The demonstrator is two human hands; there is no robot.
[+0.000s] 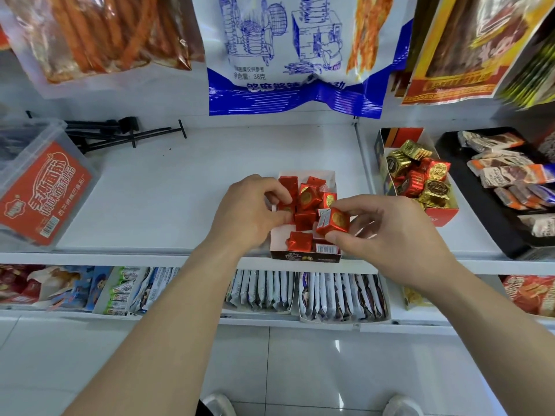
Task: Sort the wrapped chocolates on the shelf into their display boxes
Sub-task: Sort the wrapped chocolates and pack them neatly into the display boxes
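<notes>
- As we lean in past the lower shelf of packets (342, 295), our right hand (390, 235) is nearest the work. Its fingers (360, 205) pinch a red chocolate (335, 222) just above the right side of the middle box (304, 257).
- Our left hand (246, 211) has its fingers curled on a second chocolate (286, 207) by the box's left wall, among other red ones lying loose and tilted.
- We judge the step in hand to be setting the held piece into this box. We should lower it toward the bare patch at the front, flat face down, and let go only once it rests, so it cannot tip over the low front wall.
- The left hand would serve best by steadying the pile rather than lifting from it.
- Further right on the shelf (180, 190), the mixed box (441, 216) holds gold and red pieces together. We think the red ones belong across here.
- Farthest back, snack bags (285, 55) hang above.
</notes>
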